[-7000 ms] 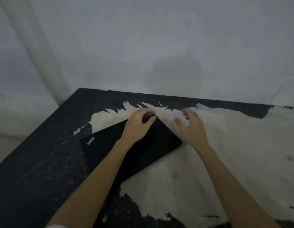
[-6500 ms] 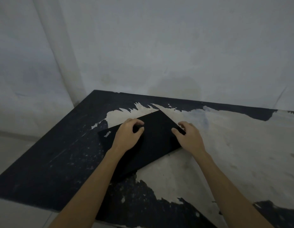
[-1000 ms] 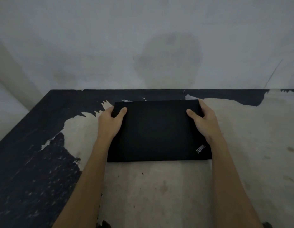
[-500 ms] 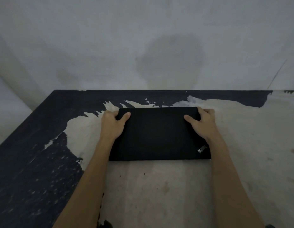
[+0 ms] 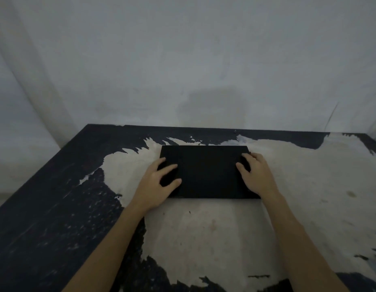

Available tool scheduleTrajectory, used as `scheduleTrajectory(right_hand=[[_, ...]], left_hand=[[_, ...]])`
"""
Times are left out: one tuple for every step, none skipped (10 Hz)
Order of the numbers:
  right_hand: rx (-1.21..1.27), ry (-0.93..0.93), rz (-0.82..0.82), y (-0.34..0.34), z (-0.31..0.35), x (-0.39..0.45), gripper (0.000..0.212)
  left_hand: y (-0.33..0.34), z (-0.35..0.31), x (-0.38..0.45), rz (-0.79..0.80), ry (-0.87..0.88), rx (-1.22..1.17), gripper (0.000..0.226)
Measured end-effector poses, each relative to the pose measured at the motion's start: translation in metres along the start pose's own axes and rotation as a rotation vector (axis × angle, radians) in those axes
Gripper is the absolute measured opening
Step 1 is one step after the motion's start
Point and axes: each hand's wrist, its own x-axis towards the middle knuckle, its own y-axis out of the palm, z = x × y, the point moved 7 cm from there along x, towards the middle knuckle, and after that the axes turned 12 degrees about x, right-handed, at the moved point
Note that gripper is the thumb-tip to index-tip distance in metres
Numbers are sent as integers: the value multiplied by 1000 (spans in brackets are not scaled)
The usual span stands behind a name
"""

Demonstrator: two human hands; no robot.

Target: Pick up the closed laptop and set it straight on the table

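The closed black laptop (image 5: 206, 171) lies flat on the table (image 5: 204, 239), its long edges parallel to the table's back edge. My left hand (image 5: 155, 186) rests on the laptop's left edge with fingers spread over the lid. My right hand (image 5: 256, 175) lies over the right edge, with thumb and bent fingers touching the lid. Neither hand wraps under the laptop. The near right corner of the lid is hidden under my right hand.
The table top is black with a large worn pale patch. A grey wall (image 5: 204, 70) stands right behind the table's back edge (image 5: 204, 128). The table's left edge (image 5: 39, 171) runs diagonally toward me, with floor beyond it.
Seven seconds ago the laptop lay skewed; it now lies square to the table. Over the last second it went down flat, and both hands slid from the far corners toward me along its sides.
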Motion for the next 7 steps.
scheduleTrajectory(right_hand=[[-29, -36, -43, -5, 6, -20, 47], [-40, -97, -75, -10, 18, -35, 34], [7, -120, -72, -17, 39, -41, 27], [94, -205, -102, -32, 75, -40, 21], [166, -302, -110, -52, 117, -30, 22], [195, -391, -150, -83, 163, -14, 27], [195, -448, -192, -117, 213, -2, 33]], left_hand=[[-7, -9, -18, -95, 31, 51, 32], [-23, -21, -28, -231, 102, 88, 11], [-35, -34, -29, -220, 127, 101, 6], [-59, -50, -20, -269, 178, 81, 7], [-97, -74, -2, -351, 239, 60, 8], [-149, -102, 20, -436, 314, 39, 7], [-206, -132, 37, -537, 345, 8, 6]])
